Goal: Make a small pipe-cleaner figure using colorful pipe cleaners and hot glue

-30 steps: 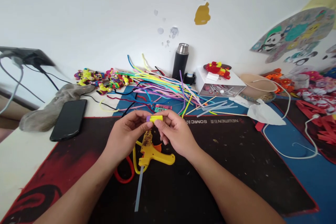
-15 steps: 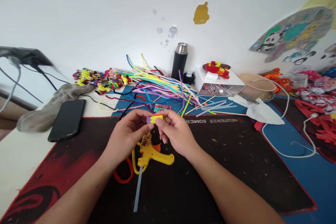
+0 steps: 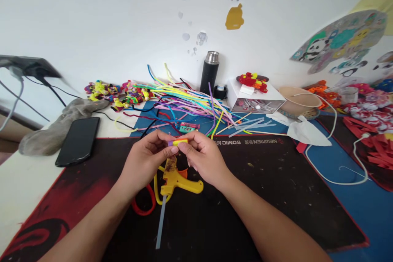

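Observation:
Between both hands is a small pipe-cleaner piece (image 3: 179, 142) in yellow, purple and some orange-red. My left hand (image 3: 150, 153) pinches its purple end between thumb and fingers. On the yellow end, my right hand (image 3: 201, 153) has its thumb pressed against the fingers, hiding part of it. Just below the hands, a yellow glue gun (image 3: 181, 182) lies on the dark desk mat, a clear glue stick (image 3: 161, 223) jutting out of its back end. Red-handled scissors (image 3: 144, 208) lie partly hidden by my left wrist.
A heap of coloured pipe cleaners (image 3: 190, 100) spreads behind the hands, with loose glue sticks (image 3: 254, 125) to its right. Further back stand a black flask (image 3: 210, 73) and a white box (image 3: 256, 100). A phone (image 3: 78, 141) lies left; a white cable (image 3: 337, 180) curls at right.
The small pipe-cleaner piece has tilted and shifted slightly left and down with both hands, so its orange-red part shows less. The glue gun and scissors stay in place.

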Motion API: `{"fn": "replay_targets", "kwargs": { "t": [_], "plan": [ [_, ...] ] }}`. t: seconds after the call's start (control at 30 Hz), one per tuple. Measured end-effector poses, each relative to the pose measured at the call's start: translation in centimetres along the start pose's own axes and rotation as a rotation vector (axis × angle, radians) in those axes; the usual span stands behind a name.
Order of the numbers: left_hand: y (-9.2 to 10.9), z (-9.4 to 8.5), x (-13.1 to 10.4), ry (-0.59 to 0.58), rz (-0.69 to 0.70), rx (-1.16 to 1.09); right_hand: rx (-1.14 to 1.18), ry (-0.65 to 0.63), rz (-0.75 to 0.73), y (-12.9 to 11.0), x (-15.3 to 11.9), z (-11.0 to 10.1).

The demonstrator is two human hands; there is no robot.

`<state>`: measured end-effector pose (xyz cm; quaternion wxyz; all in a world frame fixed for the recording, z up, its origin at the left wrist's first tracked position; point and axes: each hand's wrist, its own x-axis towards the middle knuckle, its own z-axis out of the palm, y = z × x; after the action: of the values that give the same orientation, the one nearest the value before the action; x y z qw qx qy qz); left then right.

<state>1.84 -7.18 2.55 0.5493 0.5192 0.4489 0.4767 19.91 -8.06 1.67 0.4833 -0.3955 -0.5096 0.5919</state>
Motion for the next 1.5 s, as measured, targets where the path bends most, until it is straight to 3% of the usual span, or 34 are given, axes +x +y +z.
{"fn": "replay_targets", "kwargs": {
  "t": [0.47,0.9,1.17,1.5],
  "plan": [
    [0.12,-0.24,0.34,-0.123,-0.014,-0.041,-0.03,0.043,-0.017,-0.27,0.1,-0.2],
    [0.33,0.08,-0.14,-0.041,0.102,-0.001,0.038,-0.005,0.028,-0.36,0.03,-0.23],
    [0.27,-0.04,0.19,-0.085,0.029,-0.043,0.02,-0.008,0.027,-0.45,0.11,-0.17],
    [0.61,-0.08,-0.06,-0.004,-0.014,0.01,-0.006,-0.027,0.016,-0.6,-0.2,-0.1]
  ]
}}
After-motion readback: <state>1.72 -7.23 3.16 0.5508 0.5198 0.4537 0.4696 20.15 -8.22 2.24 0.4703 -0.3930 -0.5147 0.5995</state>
